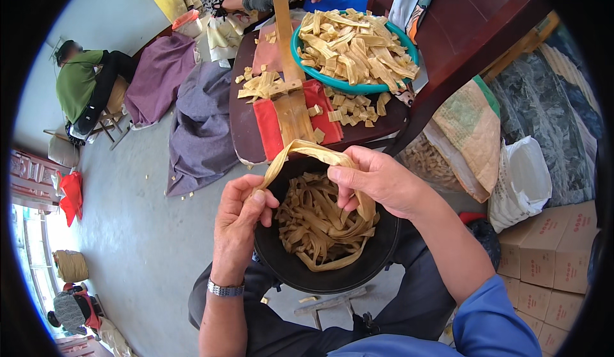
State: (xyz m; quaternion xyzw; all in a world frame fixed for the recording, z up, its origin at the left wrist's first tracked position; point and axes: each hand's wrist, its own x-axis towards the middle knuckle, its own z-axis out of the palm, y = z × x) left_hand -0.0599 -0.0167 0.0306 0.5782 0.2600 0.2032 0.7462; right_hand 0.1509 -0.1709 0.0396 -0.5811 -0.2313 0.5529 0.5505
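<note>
My left hand [243,213] pinches one part of a long, flat, yellowish-tan strip [306,147] between thumb and fingers. A little farther along, the strip is gripped by my right hand [364,178], and it arches between the two. From my right hand its length hangs down into a black bucket [267,251] held between my knees. A tangle of similar soft-looking strips [320,213] fills the bucket's middle. Just beyond stands a dark red chair seat [246,126] bearing a wooden board with an upright wooden arm [291,111]. Small cut pieces [358,109] lie scattered beside it.
A teal basin [300,63] heaped with short strips sits on the chair. Across from me, a co-worker's gloved hand [258,0] shows. Stacked cartons [550,248] and a white sack [521,174] stand at right; dark cloth [201,126] drapes at left. Other people sit farther left.
</note>
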